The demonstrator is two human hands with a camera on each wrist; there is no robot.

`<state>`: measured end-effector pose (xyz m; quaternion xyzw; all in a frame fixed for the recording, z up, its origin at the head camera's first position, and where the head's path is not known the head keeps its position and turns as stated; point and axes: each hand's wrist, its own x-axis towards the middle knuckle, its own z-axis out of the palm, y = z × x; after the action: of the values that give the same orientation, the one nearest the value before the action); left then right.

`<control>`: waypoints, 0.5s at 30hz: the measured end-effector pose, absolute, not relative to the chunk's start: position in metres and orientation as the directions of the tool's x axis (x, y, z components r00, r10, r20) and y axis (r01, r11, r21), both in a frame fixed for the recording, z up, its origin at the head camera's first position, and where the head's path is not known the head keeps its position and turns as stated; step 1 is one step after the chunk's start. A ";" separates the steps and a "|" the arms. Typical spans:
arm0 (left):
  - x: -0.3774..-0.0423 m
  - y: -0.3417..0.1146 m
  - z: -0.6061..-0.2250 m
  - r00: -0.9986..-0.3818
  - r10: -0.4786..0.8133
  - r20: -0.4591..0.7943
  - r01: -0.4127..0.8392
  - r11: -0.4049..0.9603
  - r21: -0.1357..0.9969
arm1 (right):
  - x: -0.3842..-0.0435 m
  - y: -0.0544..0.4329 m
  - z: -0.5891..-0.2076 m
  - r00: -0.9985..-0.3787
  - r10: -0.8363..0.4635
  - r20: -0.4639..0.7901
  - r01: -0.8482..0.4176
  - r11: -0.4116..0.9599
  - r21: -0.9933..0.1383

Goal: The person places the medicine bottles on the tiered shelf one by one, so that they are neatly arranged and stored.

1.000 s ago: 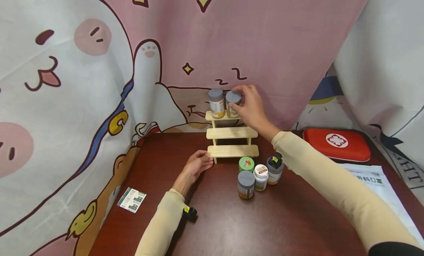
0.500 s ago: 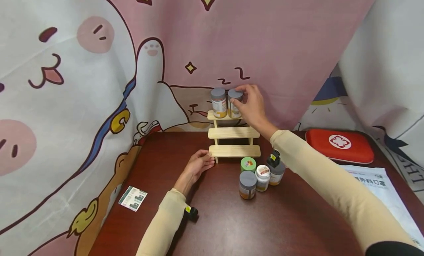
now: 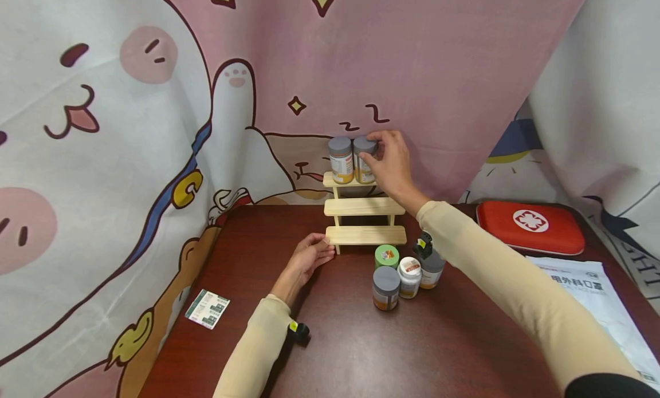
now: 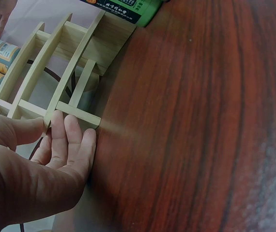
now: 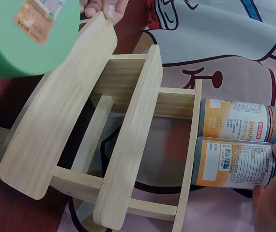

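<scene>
A three-step wooden display stand (image 3: 365, 206) stands at the back of the table. My left hand (image 3: 307, 257) pinches the left end of its lowest step between thumb and fingers, as the left wrist view (image 4: 55, 159) also shows. On the top step, two grey-lidded pill bottles stand upright side by side. My right hand (image 3: 393, 163) grips the right pill bottle (image 3: 364, 172) by its lid, thumb in front and fingers behind. The left pill bottle (image 3: 341, 164) stands free of the hand. In the right wrist view the two bottles (image 5: 234, 163) appear to touch.
In front of the stand are a green-lidded container (image 3: 387, 255), a white bottle (image 3: 409, 278) and grey-lidded bottles (image 3: 385, 289). A red first-aid case (image 3: 531, 227) and a white mask packet (image 3: 593, 300) lie right. A printed card (image 3: 208, 309) lies left. A cartoon cloth (image 3: 423, 60) hangs behind.
My right hand has shifted the right pill bottle slightly left, closing the narrow gap to the other bottle. The left hand keeps its hold on the stand. The head view has shifted slightly.
</scene>
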<state>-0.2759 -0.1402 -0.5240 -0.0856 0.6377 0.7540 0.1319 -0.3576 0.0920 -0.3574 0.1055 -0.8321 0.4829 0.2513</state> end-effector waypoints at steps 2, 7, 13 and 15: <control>-0.275 -0.140 -0.524 -0.951 0.093 -0.296 -0.307 -0.153 0.939 | -0.357 0.093 -0.359 -0.847 0.062 0.528 -0.429 0.506 -0.748; -0.275 -0.140 -0.523 -0.951 0.097 -0.295 -0.307 -0.151 0.940 | -0.354 0.097 -0.362 -0.809 0.013 0.588 -0.483 0.554 -0.678; -0.274 -0.140 -0.522 -0.951 0.087 -0.297 -0.307 -0.144 0.941 | -0.342 0.105 -0.365 -0.787 -0.035 0.616 -0.516 0.584 -0.626; -0.274 -0.140 -0.521 -0.951 0.088 -0.297 -0.307 -0.143 0.941 | -0.334 0.107 -0.366 -0.789 -0.043 0.613 -0.520 0.577 -0.629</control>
<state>-0.2742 -0.1400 -0.5213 -0.0854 0.6414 0.7510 0.1318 -0.3340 0.1074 -0.3657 0.1670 -0.8432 0.4282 0.2788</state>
